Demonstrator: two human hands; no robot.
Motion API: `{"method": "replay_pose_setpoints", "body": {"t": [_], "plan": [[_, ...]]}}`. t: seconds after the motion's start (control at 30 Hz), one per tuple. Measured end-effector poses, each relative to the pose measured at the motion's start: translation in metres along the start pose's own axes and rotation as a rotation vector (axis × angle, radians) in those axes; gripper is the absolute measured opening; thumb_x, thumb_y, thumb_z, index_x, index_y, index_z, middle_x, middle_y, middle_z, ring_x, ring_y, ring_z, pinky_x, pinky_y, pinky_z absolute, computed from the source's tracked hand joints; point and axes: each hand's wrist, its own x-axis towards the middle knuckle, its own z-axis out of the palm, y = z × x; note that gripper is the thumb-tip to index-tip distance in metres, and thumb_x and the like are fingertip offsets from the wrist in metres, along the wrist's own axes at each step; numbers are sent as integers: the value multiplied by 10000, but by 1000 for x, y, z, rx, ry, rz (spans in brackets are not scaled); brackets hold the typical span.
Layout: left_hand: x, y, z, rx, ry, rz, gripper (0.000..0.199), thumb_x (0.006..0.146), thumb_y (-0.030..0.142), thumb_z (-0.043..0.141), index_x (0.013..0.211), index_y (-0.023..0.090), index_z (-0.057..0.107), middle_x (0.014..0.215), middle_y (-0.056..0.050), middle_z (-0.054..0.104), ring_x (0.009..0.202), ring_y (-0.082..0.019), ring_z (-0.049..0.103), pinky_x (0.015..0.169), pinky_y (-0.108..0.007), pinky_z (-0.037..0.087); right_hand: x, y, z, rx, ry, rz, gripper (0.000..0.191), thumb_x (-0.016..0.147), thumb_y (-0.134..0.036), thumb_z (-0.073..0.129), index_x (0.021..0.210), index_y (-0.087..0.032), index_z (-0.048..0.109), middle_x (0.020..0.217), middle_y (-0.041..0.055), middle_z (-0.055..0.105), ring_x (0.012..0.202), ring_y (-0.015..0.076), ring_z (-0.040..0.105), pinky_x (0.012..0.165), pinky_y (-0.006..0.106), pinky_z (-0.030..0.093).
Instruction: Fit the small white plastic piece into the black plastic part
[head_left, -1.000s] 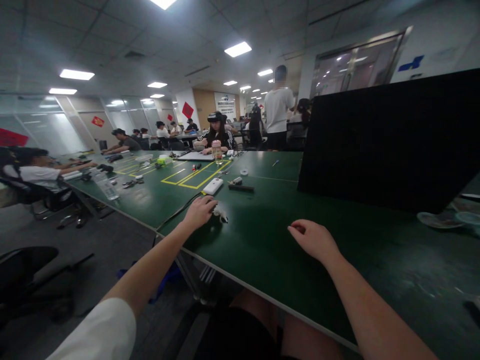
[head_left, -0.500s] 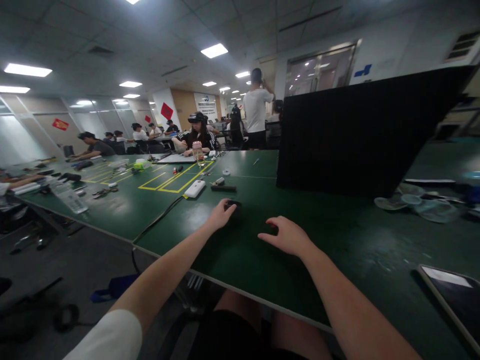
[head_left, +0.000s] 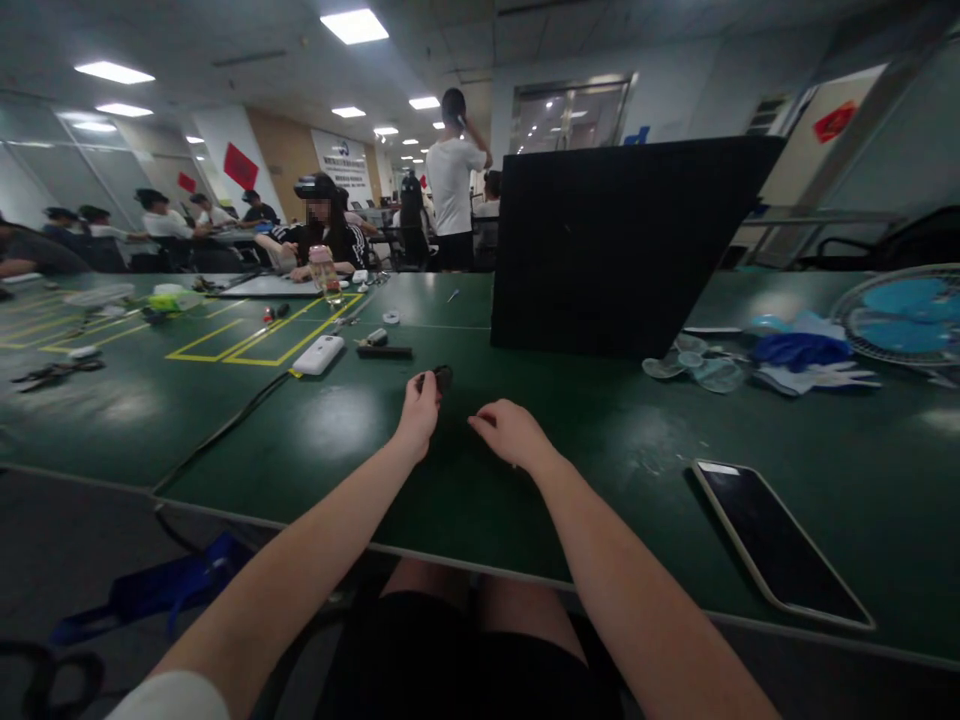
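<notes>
My left hand (head_left: 420, 412) grips a small dark object (head_left: 443, 379) just above the green table (head_left: 600, 400); what the object is cannot be made out. To its right, my right hand (head_left: 510, 432) hovers over the table with thumb and fingertips drawn together. Whether something small sits in that pinch is too small to tell. The two hands are apart. Beyond my left hand lie a dark bar (head_left: 385, 352) and a white device (head_left: 319, 355) with a cable.
A large black panel (head_left: 607, 250) stands ahead on the right. A phone (head_left: 776, 540) lies at the right front, with blue gloves (head_left: 801, 350) and a round fan-like grille (head_left: 904, 312) behind. Across the table a person (head_left: 322, 230) in a headset sits near a bottle (head_left: 324, 274).
My view has turned right. My left hand has lifted the dark object, which now shows more clearly. The fingers of my right hand have closed together, and the hands are nearer each other.
</notes>
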Motion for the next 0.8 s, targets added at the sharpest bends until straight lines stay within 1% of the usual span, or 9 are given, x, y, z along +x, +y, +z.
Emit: {"method": "replay_pose_setpoints", "body": {"t": [0.1,0.17,0.2,0.27,0.33,0.4,0.5,0.63,0.8], "plan": [[3,6,-11,177,73,143,481,1000,544,355,1351,223,432,1282,-113,630,1154,-215,613,953,-356,498,1,2,-11,22,69,127,475,958,-593,427,974,-221,722,1020,88,706,754,186,655,625,303,491],[1,9,-12,346,73,274,475,983,511,427,1350,210,458,1314,-120,609,1212,-243,581,1023,-378,459,0,3,-19,-44,95,171,484,896,-643,500,1014,-225,714,1000,94,719,774,209,663,600,304,486],[-1,9,-12,416,51,327,479,972,490,463,1355,202,463,1334,-126,596,1230,-254,570,1047,-388,444,0,3,-22,-86,77,181,493,849,-664,553,1013,-227,714,970,91,725,777,219,666,589,305,486],[-5,9,-10,510,-21,381,505,952,448,515,1378,184,449,1359,-146,577,1237,-271,567,1061,-410,439,1,3,-24,-167,-23,191,464,751,-649,667,954,-234,719,888,74,728,754,231,670,573,312,491],[-7,8,-9,560,-74,393,533,936,407,547,1400,173,428,1375,-163,561,1240,-283,568,1059,-428,446,2,3,-22,-220,-119,197,355,716,-562,731,867,-240,714,826,58,721,715,229,671,567,323,502],[-6,5,-8,584,-84,394,545,926,371,562,1414,177,416,1384,-171,550,1249,-292,563,1056,-440,449,3,4,-17,-237,-148,204,258,733,-477,745,827,-240,703,811,56,717,699,229,672,569,336,514],[-4,1,-8,606,-94,404,540,917,322,575,1419,194,421,1370,-168,559,1253,-298,561,1051,-449,450,4,8,-11,-189,-80,211,191,784,-406,722,874,-239,700,858,67,722,714,229,678,582,345,529],[-4,-3,-7,668,-169,426,529,896,288,601,1402,224,459,1334,-141,593,1235,-291,576,1046,-447,450,4,11,-10,-83,23,217,144,821,-322,688,931,-229,695,956,77,722,766,219,685,616,332,550],[-6,-4,-8,720,-242,447,537,871,279,628,1389,245,488,1297,-118,634,1189,-276,611,1031,-436,465,4,10,-11,67,84,170,191,855,-259,627,1029,-226,697,1042,75,712,834,217,689,669,333,570]]}}
